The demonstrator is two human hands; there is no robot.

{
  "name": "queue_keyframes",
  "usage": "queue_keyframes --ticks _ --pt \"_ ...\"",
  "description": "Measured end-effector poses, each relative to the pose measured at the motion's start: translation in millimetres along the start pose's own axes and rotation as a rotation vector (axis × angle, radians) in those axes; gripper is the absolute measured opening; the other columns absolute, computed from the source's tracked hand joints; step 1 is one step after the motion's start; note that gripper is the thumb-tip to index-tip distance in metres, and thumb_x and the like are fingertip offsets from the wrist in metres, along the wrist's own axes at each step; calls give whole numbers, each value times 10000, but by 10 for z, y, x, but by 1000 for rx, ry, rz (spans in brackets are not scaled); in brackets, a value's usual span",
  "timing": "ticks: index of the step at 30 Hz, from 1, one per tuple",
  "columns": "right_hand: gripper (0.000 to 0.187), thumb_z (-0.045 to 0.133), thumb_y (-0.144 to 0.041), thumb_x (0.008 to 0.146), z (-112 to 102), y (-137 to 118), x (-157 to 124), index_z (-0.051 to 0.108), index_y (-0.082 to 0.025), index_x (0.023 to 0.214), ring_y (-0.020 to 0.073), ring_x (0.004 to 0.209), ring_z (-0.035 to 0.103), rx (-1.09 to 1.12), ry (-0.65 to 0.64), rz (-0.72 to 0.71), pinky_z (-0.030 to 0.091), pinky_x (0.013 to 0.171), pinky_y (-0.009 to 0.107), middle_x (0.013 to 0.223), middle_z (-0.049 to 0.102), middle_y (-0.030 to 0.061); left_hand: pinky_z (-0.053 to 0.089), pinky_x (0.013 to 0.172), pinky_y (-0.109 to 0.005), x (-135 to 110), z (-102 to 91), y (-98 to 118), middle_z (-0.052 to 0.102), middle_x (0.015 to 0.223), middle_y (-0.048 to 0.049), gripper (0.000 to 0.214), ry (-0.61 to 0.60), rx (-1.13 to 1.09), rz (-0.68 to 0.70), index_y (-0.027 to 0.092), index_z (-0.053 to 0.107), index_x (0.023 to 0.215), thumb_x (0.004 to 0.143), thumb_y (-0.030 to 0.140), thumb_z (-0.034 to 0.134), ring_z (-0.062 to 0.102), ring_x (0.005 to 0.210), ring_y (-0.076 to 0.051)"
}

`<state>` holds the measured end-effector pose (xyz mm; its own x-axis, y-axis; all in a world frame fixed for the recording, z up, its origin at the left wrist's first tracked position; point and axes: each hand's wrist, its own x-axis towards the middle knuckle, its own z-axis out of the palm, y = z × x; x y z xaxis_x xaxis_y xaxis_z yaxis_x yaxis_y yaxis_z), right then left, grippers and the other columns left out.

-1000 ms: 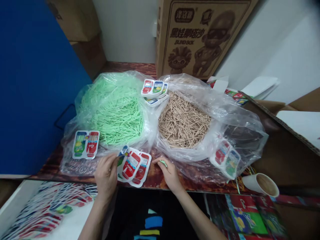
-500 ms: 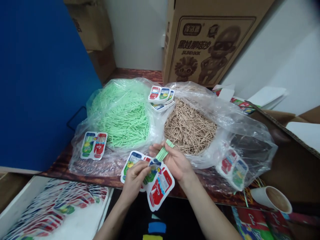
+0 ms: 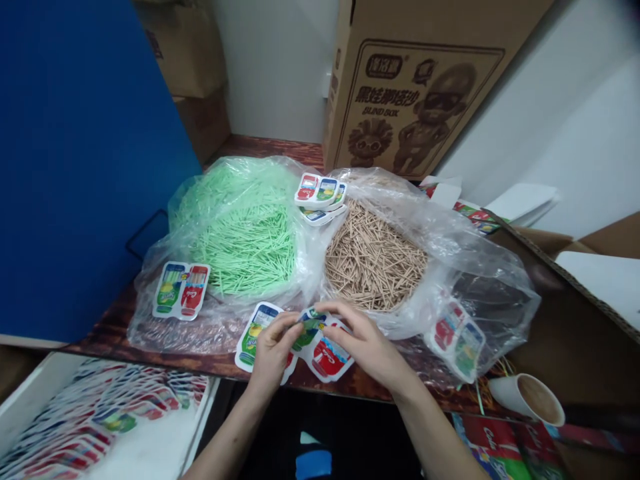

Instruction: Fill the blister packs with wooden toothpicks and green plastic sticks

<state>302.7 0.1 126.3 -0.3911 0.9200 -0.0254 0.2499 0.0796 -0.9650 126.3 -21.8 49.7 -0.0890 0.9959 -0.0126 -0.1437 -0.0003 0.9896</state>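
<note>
My left hand [image 3: 273, 352] pinches the green half of a small two-pocket packet [image 3: 320, 347] printed green and red. My right hand [image 3: 367, 347] lies over the same packet, fingers curled on its top edge. Any green sticks in my right hand are hidden. A second packet [image 3: 253, 337] lies under my left hand on the table edge. Behind my hands stand an open clear bag of green sticks [image 3: 240, 230] and an open clear bag of tan sticks [image 3: 375, 257].
One packet [image 3: 181, 291] lies at the left on the bag plastic. A small stack of packets [image 3: 321, 197] sits between the bags, and another packet [image 3: 457, 339] lies right. A paper cup [image 3: 530, 399] lies at right, a cardboard box [image 3: 420, 87] stands behind, a tray of packets [image 3: 95, 420] sits lower left.
My right hand, which held a small bundle of green sticks above the packet, has come down onto it. The packet has dropped from tilted in the air to near the table edge.
</note>
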Motion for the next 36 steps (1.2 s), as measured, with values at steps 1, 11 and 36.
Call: queue_keyframes --ticks 1,11,36 --pt "216 577 -215 876 6 -8 -10 640 -257 1078 222 1155 546 -96 11 -44 399 1024 410 1174 624 52 487 849 -309 4 28 -7 696 934 -52 137 12 -16 -3 195 742 836 777 307 688 629 928 -210" --pt "166 506 -124 894 37 -22 -127 566 -210 766 171 777 542 -386 150 -135 411 709 286 792 573 9 484 721 -251 4 23 91 682 830 -16 176 -87 -122 -188 176 695 765 696 324 759 608 783 -166" --pt "367 519 -331 940 185 249 -218 500 -212 594 174 627 480 -615 439 -207 317 598 302 639 545 28 462 581 -261 23 221 114 627 624 3 238 -230 206 -211 168 667 666 679 400 721 534 585 -152"
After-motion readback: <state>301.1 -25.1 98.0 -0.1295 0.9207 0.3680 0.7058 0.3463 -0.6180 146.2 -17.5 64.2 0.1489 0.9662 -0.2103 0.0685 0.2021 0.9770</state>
